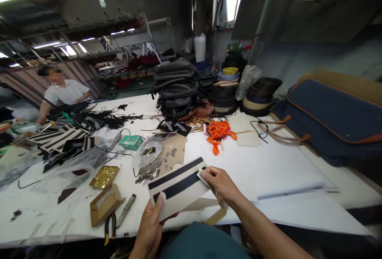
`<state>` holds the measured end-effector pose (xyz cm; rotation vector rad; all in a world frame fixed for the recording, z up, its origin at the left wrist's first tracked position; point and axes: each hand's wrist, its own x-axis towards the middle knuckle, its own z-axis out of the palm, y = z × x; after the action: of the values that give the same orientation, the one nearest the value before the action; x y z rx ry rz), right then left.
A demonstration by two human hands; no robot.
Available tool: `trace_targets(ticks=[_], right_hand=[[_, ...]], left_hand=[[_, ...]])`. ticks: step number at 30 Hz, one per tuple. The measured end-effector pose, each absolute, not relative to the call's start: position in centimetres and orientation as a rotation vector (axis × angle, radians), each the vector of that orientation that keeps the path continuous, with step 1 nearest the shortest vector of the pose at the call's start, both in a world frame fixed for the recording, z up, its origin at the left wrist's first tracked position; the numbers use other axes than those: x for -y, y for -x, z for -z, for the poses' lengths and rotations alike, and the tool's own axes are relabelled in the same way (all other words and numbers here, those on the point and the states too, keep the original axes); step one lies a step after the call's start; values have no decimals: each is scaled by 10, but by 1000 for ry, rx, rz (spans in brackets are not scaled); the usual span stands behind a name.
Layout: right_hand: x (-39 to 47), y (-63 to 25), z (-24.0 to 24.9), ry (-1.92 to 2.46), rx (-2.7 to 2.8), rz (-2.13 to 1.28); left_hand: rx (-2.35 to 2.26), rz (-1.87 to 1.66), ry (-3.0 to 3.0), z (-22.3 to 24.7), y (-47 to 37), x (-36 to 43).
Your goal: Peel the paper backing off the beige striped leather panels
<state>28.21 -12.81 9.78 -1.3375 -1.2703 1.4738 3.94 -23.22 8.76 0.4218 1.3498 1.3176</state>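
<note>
A flat cream-and-black striped piece (186,201), like a fabric panel or pouch, is held above the near edge of the table. My left hand (151,221) grips its lower left corner, thumb on top beside a small whitish round spot. At the right end, my right hand (219,181) pinches a small pale tab (203,174) over the dark stripe. A tan strip (221,213) hangs beneath the right hand; whether the fingers hold it too is hidden.
Left of me lie a box of brass-coloured bits (104,176), an open cardboard box (104,205), a cutter (125,211) and yellow-black handles (110,227). Orange ribbon (219,131), stacked black bags (176,84) and a navy bag (337,111) stand beyond. A person (67,91) sits far left.
</note>
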Motion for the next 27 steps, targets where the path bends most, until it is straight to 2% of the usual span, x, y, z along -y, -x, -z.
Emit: trace_targets(ticks=[4, 7, 11, 15, 20, 27], right_hand=[[125, -298, -109, 1308, 1450, -1265], [126, -302, -124, 1199, 1634, -1197], [129, -298, -140, 1063, 1761, -1188], [130, -306, -144, 1100, 1667, -1145], [145, -323, -139, 1272, 1382, -953], [153, -299, -117, 1400, 1219, -1228]], left_hand=[[-1502, -1147, -693, -90, -16, 215], [-1637, -1145, -1040, -109, -14, 185], [-1323, -987, -1476, -147, -51, 139], [-1011, -685, -1499, -161, -84, 111], [-1023, -658, -1385, -145, -89, 108], [-1086, -734, -1296, -149, -90, 103]])
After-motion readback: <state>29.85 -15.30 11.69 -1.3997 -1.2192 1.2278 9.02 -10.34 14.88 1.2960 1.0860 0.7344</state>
